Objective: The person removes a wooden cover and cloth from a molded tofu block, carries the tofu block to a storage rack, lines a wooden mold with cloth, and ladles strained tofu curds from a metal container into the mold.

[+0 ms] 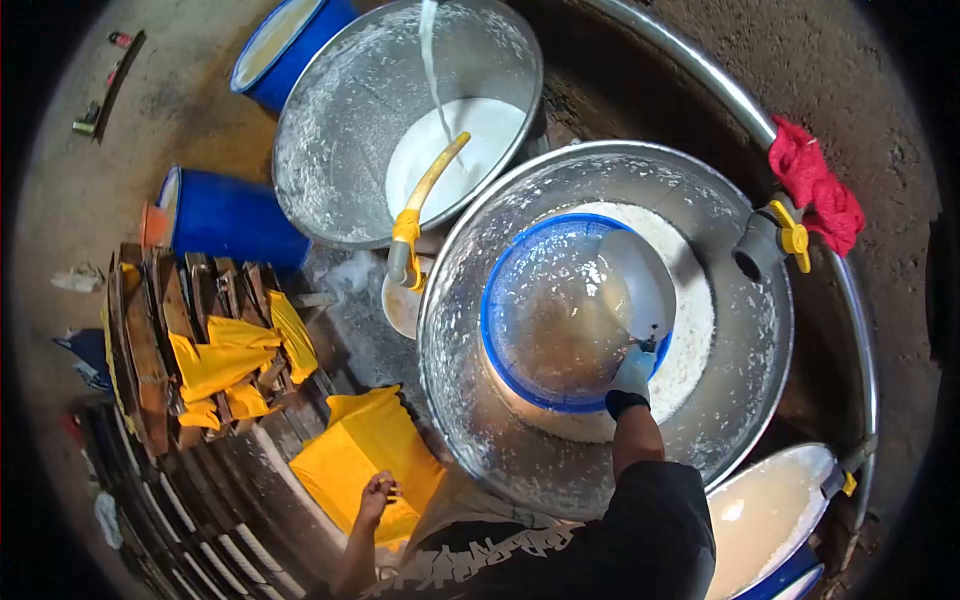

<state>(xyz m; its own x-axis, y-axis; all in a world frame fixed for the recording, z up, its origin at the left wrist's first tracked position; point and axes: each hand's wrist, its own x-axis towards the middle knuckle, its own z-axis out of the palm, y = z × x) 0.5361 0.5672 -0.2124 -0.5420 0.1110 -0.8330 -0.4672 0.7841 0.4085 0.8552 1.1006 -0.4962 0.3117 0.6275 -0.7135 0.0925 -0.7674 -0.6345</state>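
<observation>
Head camera: metal vats [455,340] and blue drums [235,220] on stained floor [100,200].

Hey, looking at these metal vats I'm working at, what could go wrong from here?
Your right hand is at one side of the blue-rimmed container inside the nearer vat; pressing there might tip it and spill liquid. A white stream falls into the farther vat, which could splash or, left running, overfill. The yellow-handled tap sits by the nearer vat's edge; a knock might turn its handle.
</observation>
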